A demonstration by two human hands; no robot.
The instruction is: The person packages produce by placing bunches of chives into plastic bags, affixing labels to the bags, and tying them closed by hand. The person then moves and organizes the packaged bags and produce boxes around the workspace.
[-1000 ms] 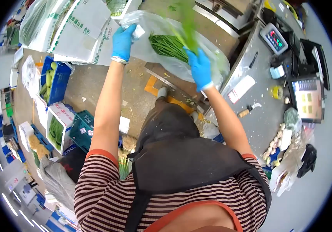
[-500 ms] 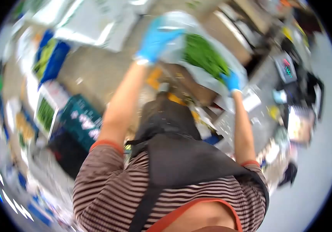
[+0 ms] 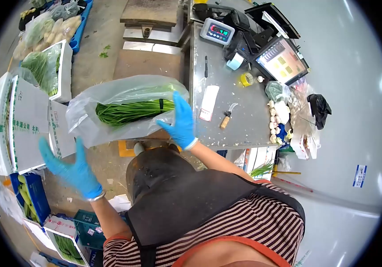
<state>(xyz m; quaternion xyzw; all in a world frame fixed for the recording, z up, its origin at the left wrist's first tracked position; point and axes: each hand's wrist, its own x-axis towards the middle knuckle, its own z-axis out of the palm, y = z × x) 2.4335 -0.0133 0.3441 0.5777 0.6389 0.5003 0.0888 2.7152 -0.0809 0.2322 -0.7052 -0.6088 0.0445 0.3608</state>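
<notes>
A bundle of long thin green stalks (image 3: 131, 111), like garlic chives, is bound by a dark band near its right end. Around and under it spreads a clear plastic bag (image 3: 84, 118), on a brown platform. My right hand (image 3: 181, 122), in a blue glove, is at the bundle's banded end, fingers and thumb stretched apart against the bag. Apart from the bag, at the lower left, my left hand (image 3: 71, 168) is gloved too, with its fingers spread and nothing in them. White boxes with green print (image 3: 28, 122) stand beyond it.
On the metal table (image 3: 204, 133) at right are a scale (image 3: 217, 31), a touch screen (image 3: 281, 60), yellow tape (image 3: 246, 79), a wooden-handled knife (image 3: 226, 119) and garlic bulbs (image 3: 272, 124). Vegetable crates stand at left, including a blue one (image 3: 33, 196) and a green one (image 3: 88, 227).
My view has turned and sharpened. My left hand, earlier at the bag, is now away from it with fingers spread. The bagged bundle now lies level across the platform.
</notes>
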